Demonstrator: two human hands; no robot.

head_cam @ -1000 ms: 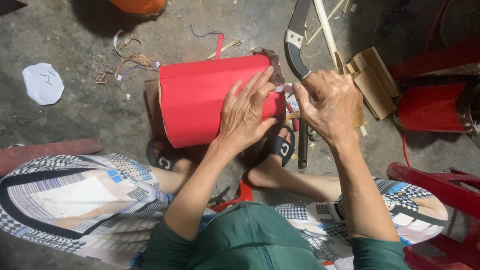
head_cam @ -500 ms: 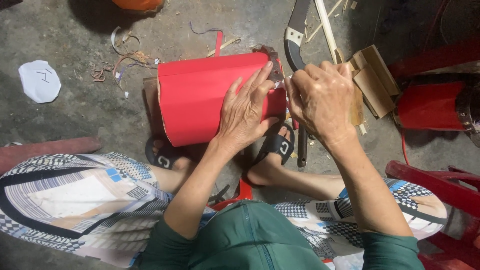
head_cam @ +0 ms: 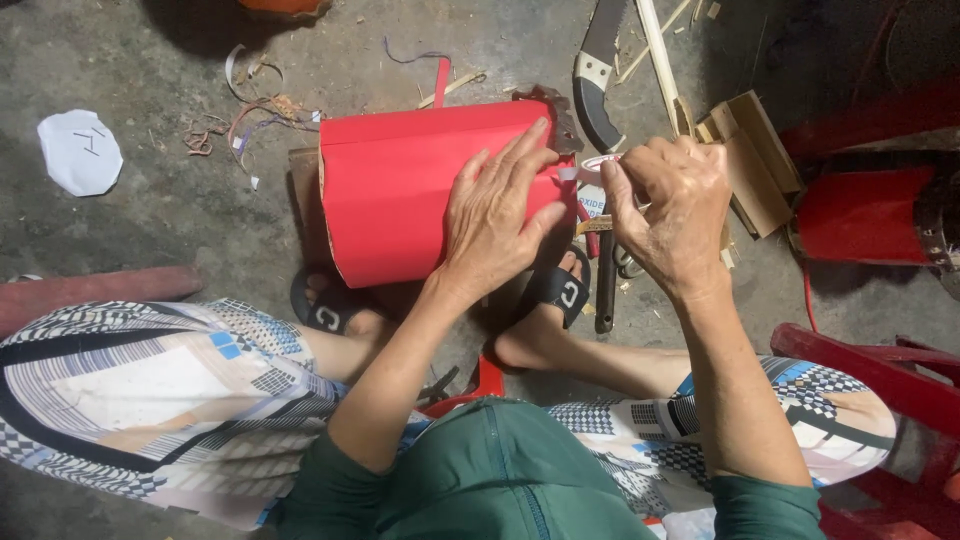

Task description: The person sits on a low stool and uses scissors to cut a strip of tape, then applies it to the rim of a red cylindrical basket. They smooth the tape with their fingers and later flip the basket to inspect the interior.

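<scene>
We see the left hand (head_cam: 495, 215) spread flat on the red card roll (head_cam: 420, 195), pinning its right end; the roll lies on the floor above the sandalled feet, long axis running left to right. Right hand (head_cam: 670, 205) sits just beside that end, fingers curled and pinched on a strip of tape (head_cam: 590, 172) that reaches to the roll's edge. Saw (head_cam: 598, 75) and wood scraps (head_cam: 750, 160) lie beyond.
</scene>
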